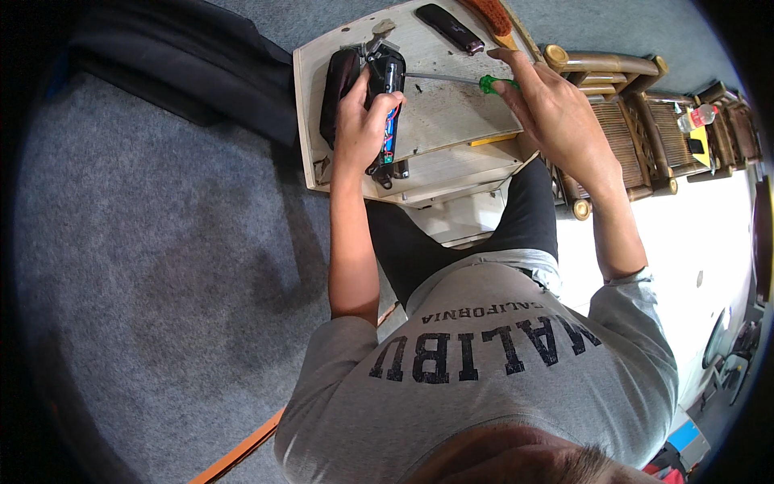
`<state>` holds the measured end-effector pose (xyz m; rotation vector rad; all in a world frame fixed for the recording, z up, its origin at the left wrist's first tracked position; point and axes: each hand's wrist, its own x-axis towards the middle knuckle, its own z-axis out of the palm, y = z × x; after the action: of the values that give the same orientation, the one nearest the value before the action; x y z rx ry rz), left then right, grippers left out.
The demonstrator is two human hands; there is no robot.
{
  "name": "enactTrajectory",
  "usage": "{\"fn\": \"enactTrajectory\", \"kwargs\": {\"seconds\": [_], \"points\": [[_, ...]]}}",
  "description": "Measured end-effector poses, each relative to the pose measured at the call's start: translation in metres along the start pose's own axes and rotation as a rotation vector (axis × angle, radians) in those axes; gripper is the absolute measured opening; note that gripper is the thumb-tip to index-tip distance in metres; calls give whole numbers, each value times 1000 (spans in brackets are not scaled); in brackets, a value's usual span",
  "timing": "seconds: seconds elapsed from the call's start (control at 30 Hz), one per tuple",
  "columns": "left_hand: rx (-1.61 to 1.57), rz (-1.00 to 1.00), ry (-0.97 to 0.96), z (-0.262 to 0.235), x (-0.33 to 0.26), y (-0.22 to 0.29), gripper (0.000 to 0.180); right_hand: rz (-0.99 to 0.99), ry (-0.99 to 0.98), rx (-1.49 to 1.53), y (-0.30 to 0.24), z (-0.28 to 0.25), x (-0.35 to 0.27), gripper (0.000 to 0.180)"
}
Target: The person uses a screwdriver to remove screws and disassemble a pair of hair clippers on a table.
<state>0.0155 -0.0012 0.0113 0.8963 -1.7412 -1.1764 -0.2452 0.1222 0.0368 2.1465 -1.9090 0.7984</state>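
Observation:
My left hand (360, 133) is closed around an opened black handheld device (390, 77), which looks like a hair clipper. A blue battery (390, 123) and some thin wires show inside its casing. Left of it, and partly behind my fingers, is a black curved part (342, 81); whether the two are joined cannot be made out. In my right hand (564, 121) is a screwdriver (488, 84) with a green handle, gripped between thumb and fingers. Its thin shaft points left, and the tip is at the side of the device.
Beneath the work is a pale wooden tabletop (459, 113) with dark specks and an open compartment along its near side. A black elongated part (450, 29) and an orange-bristled brush (493, 18) lie at its far side. Bamboo furniture (617, 133) stands right, bearing a bottle (697, 118). Black cloth (185, 60) lies left.

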Motion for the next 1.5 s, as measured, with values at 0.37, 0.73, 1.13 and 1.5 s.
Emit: {"fn": "enactTrajectory", "kwargs": {"seconds": [0.37,0.73,1.13,1.5], "points": [[-9,10,13,0,0,-2,36,-100,97,106,-8,-6,4,41],[-3,15,7,0,-1,1,34,-117,173,88,-6,-2,1,42],[18,4,-33,-6,1,-8,48,-99,51,38,0,8,-4,38],[-21,52,-74,-2,0,-7,39,89,-135,129,5,9,-5,32]]}}
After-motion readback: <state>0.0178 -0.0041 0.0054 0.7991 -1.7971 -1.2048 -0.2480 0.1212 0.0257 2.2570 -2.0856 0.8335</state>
